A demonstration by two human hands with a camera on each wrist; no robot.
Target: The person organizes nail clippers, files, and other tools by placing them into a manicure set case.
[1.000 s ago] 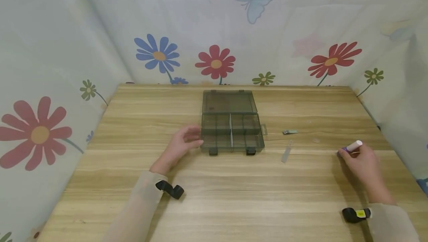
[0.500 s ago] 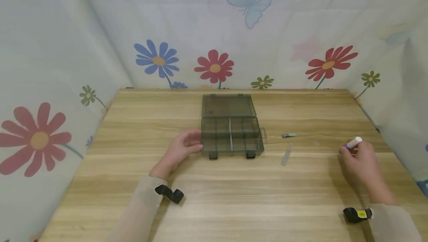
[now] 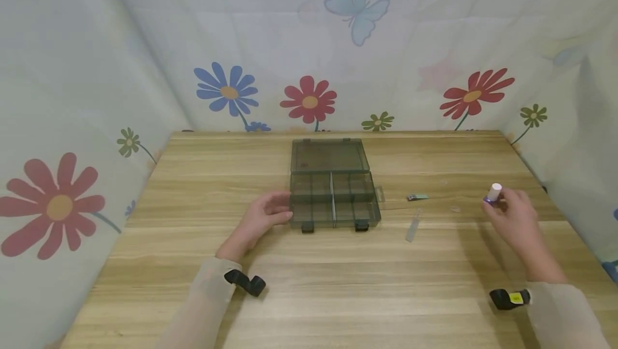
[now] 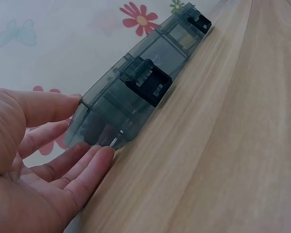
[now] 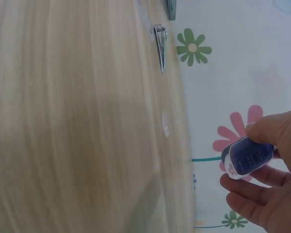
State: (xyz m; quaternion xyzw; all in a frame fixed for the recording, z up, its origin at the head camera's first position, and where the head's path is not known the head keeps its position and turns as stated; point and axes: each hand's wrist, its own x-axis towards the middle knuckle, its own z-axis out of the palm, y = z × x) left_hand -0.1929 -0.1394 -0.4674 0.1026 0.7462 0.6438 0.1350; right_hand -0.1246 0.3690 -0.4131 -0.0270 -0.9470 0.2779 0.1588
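A purple nail polish bottle with a white cap is pinched between the thumb and fingers of my right hand, raised over the right part of the table. In the right wrist view, the bottle's dark purple body shows small print. My left hand rests against the left end of a translucent grey-green divided storage box, its lid folded back. From the left wrist, the thumb touches the box's upper edge and extended fingertips meet its lower end. Two black latches line the box's front.
Right of the box lie a nail clipper and a translucent flat strip. A small clear piece sits farther right. A floral curtain hangs behind the wooden table.
My right hand has lifted the nail polish bottle and moved it leftward and away from me, turning it more upright. The left hand stays at the box. The head view has tilted slightly upward.
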